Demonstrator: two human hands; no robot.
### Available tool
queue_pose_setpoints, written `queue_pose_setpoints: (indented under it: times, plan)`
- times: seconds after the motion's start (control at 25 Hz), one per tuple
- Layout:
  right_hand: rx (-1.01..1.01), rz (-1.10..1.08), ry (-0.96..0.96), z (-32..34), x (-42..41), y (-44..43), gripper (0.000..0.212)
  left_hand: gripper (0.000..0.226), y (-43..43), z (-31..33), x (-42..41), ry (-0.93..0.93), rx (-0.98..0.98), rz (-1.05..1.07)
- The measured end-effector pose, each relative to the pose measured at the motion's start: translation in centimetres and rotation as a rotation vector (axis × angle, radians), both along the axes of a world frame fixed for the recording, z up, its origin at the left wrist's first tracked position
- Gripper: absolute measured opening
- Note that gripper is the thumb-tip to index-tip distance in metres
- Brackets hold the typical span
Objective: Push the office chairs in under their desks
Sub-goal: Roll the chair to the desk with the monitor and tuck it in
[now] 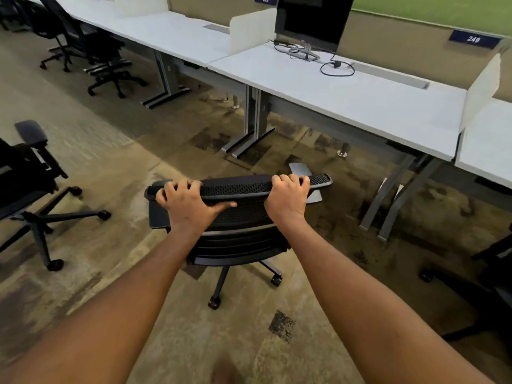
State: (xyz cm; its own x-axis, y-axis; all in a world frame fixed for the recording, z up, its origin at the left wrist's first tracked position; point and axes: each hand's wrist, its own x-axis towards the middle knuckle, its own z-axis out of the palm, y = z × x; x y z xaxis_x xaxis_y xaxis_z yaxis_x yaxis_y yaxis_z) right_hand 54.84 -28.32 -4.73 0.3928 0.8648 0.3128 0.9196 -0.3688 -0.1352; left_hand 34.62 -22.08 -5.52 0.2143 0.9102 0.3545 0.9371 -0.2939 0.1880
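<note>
Black mesh chair (238, 217) back gripped up top, left hand (186, 202) and right hand (286, 196) both clamped on, white counter (360, 106) ahead, chair well short of it.

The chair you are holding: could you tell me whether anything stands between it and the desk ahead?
Nothing visible does. Both hands, left and right, grip the chair, and only bare carpet lies before the desk, between its legs.

Mottled tan carpet (116, 151) is covering the floor, darker patches showing near the grey steel legs (250, 126). Low white dividers (250, 29) are splitting up the worktop — a dark monitor (310, 19) is standing there, its cable (336, 68) looping loose. Behind, a beige partition (401, 48) is carrying a number plate (474, 39) (reading 249).
</note>
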Motion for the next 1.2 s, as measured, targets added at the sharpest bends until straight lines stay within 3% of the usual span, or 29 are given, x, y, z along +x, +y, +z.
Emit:
queue_pose_setpoints:
  times: [0.36,0.76,0.96,1.04,1.2]
  plan:
    - [-0.091,-0.061,0.011,0.4,11.5,7.9,0.030,0.091,9.5,0.1,9.9,-0.008,-0.025,-0.203]
    - [-0.119,-0.089,0.045,0.7,23.9,15.4,0.029,0.086,17.6,0.0,22.5,-0.016,-0.007,-0.256]
    - [-0.108,-0.115,0.065,1.0,28.7,18.6,0.032,0.070,20.8,-0.1,27.1,-0.018,-0.012,-0.276]
    - [-0.131,-0.136,0.067,1.1,30.4,19.8,0.034,0.064,21.8,-0.3,28.2,0.027,-0.029,-0.330]
    - [-0.145,-0.152,0.041,1.3,33.1,21.4,0.035,0.079,23.5,-0.6,30.1,0.176,-0.156,-0.392]
